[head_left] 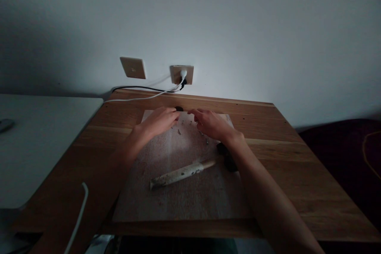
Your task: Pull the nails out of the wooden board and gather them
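Hovering over or resting on the far part of a pale board [178,204], contact being unclear, were both hands. The left hand [166,120] had its fingers bent inward; whether they gripped anything could not be told. The right hand [210,123] had its index finger extended toward the left hand and its other fingers curled; whether it held a small part could not be told.

Small nail-like pieces [179,131] lay scattered on the board between and just below the hands. A hammer-like tool [181,175] lay aslant on the board, between the forearms and nearer the person. Its dark head was partly hidden by the right forearm and occupied the board's right side. A dark round object [179,108] sat at the board's far edge, near the left fingertips.

The board rested on a wooden table [297,190]. Behind it, a white cable [139,99] and a black cable [143,87] ran leftward from a wall socket [175,72], beside a second wall plate [133,67]. A white cord [77,218] crossed the view before the left forearm. A white surface [44,139] adjoined the table at left; dark fabric [336,147] lay at right.
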The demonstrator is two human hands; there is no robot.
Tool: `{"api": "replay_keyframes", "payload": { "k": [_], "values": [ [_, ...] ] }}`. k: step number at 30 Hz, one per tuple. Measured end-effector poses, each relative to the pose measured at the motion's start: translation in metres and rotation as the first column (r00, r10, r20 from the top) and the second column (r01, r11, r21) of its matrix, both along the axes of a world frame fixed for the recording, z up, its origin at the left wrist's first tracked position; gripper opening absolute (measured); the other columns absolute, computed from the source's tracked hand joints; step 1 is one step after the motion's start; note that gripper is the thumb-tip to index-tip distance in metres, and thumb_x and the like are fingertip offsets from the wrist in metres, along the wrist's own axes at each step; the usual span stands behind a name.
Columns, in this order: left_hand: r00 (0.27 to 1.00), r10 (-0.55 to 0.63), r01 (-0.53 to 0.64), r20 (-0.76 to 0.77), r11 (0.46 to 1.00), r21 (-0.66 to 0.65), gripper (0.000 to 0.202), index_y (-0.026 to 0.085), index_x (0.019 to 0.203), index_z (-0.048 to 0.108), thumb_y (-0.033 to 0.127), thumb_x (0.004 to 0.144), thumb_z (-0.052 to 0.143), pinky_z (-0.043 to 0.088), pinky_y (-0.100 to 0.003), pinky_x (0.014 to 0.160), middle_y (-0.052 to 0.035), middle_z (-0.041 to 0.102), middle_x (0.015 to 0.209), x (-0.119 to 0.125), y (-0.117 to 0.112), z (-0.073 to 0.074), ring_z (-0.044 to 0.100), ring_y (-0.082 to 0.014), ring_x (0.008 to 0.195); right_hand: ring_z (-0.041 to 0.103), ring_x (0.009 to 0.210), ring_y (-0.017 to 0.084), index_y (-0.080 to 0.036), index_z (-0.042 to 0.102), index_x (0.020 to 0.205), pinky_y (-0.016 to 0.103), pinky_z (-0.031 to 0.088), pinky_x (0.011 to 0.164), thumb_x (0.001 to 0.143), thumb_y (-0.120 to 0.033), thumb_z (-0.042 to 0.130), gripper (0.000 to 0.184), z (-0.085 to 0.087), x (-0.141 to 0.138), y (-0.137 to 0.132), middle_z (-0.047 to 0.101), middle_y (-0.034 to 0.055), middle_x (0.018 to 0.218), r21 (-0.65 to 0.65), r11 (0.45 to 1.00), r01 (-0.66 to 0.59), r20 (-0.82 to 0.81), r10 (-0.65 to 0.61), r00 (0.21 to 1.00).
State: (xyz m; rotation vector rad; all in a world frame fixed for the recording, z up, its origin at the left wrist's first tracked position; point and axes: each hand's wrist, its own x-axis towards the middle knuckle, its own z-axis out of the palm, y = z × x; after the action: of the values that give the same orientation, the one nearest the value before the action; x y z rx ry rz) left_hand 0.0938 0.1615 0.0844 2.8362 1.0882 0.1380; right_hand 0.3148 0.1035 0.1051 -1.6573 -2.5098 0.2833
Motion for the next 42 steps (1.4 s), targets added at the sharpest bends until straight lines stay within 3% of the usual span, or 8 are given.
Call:
{"api": "replay_keyframes", "payload": {
  "k": [4, 7, 11, 17, 21, 26, 35, 42],
  "values": [
    [0.999, 0.035, -0.032, -0.038, 0.997, 0.071, 0.019, 0.018, 0.105, 0.074, 0.029, 0.099, 0.06, 0.052, -0.036, 0.088, -0.0108, 0.074, 0.107, 0.003, -0.003, -0.001, 0.07, -0.0264, 0.099, 0.071, 0.098, 0.02, -0.019, 0.056, 0.138, 0.029, 0.051, 0.088, 0.089, -0.009, 0.058, 0.05, 0.002, 0.0, -0.003, 0.077, 0.0066, 0.11, -0.14, 0.987, -0.081, -0.039, 0.076, 0.996],
    [0.997, 0.071, -0.063, -0.037, 0.984, 0.167, 0.026, 0.016, 0.102, 0.073, 0.031, 0.103, 0.053, 0.053, -0.035, 0.087, -0.011, 0.074, 0.106, 0.007, -0.006, -0.004, 0.071, -0.0246, 0.096, 0.071, 0.102, 0.022, -0.017, 0.061, 0.128, 0.031, 0.052, 0.09, 0.096, -0.017, 0.057, 0.032, 0.004, -0.005, -0.009, 0.076, 0.0092, 0.116, -0.053, 0.998, -0.029, 0.033, 0.031, 0.999],
    [0.993, 0.122, -0.119, -0.002, 0.968, 0.22, 0.031, 0.014, 0.099, 0.071, 0.025, 0.105, 0.043, 0.053, -0.034, 0.084, -0.0112, 0.074, 0.103, 0.012, -0.009, -0.005, 0.072, -0.024, 0.094, 0.07, 0.108, 0.026, -0.013, 0.065, 0.12, 0.032, 0.054, 0.086, 0.101, -0.019, 0.052, 0.024, 0.001, -0.018, -0.013, 0.073, 0.0153, 0.121, 0.094, 0.994, 0.054, 0.214, -0.073, 0.974],
    [0.999, -0.023, 0.021, 0.039, 0.999, 0.041, 0.027, 0.016, 0.092, 0.069, 0.035, 0.103, 0.054, 0.052, -0.033, 0.078, -0.0083, 0.073, 0.094, 0.013, -0.009, -0.006, 0.071, -0.0228, 0.088, 0.071, 0.107, 0.027, -0.016, 0.066, 0.117, 0.031, 0.057, 0.078, 0.106, -0.024, 0.045, 0.025, -0.011, -0.026, -0.011, 0.073, 0.0161, 0.114, 0.081, 0.994, 0.072, 0.349, -0.096, 0.932],
    [0.992, -0.035, 0.021, 0.124, 0.994, 0.106, 0.012, 0.015, 0.104, 0.068, 0.021, 0.098, 0.06, 0.052, -0.032, 0.083, -0.0094, 0.07, 0.106, 0.014, -0.009, -0.011, 0.069, -0.0223, 0.095, 0.071, 0.107, 0.029, -0.015, 0.066, 0.116, 0.033, 0.057, 0.077, 0.107, -0.027, 0.046, 0.026, -0.012, -0.027, -0.011, 0.074, 0.0168, 0.112, 0.112, 0.991, 0.074, 0.332, -0.108, 0.937],
    [0.991, -0.097, 0.081, 0.097, 0.984, 0.156, 0.019, 0.016, 0.092, 0.072, 0.006, 0.094, 0.056, 0.051, -0.032, 0.086, -0.0074, 0.07, 0.099, 0.019, -0.007, -0.018, 0.068, -0.022, 0.095, 0.071, 0.107, 0.028, -0.015, 0.066, 0.114, 0.032, 0.056, 0.078, 0.107, -0.025, 0.044, 0.026, -0.012, -0.029, -0.01, 0.074, 0.0163, 0.113, 0.096, 0.988, 0.125, 0.328, -0.15, 0.933],
    [0.998, -0.048, 0.036, 0.029, 0.945, 0.326, 0.017, 0.012, 0.096, 0.071, 0.018, 0.101, 0.055, 0.05, -0.038, 0.086, -0.0108, 0.07, 0.098, 0.024, -0.011, -0.022, 0.067, -0.0261, 0.097, 0.072, 0.105, 0.026, -0.017, 0.065, 0.119, 0.032, 0.055, 0.076, 0.105, -0.014, 0.036, 0.032, -0.007, -0.028, -0.011, 0.072, 0.015, 0.114, 0.069, 0.991, 0.111, 0.349, -0.128, 0.928],
    [0.999, 0.027, -0.037, 0.031, 0.934, 0.356, 0.022, 0.012, 0.098, 0.072, 0.026, 0.103, 0.056, 0.048, -0.038, 0.084, -0.0117, 0.071, 0.097, 0.028, -0.016, -0.021, 0.067, -0.0274, 0.098, 0.074, 0.1, 0.025, -0.017, 0.066, 0.116, 0.029, 0.055, 0.074, 0.105, -0.015, 0.037, 0.032, -0.007, -0.028, -0.013, 0.074, 0.0151, 0.11, 0.109, 0.989, 0.099, 0.343, -0.131, 0.93]
  ]
}}
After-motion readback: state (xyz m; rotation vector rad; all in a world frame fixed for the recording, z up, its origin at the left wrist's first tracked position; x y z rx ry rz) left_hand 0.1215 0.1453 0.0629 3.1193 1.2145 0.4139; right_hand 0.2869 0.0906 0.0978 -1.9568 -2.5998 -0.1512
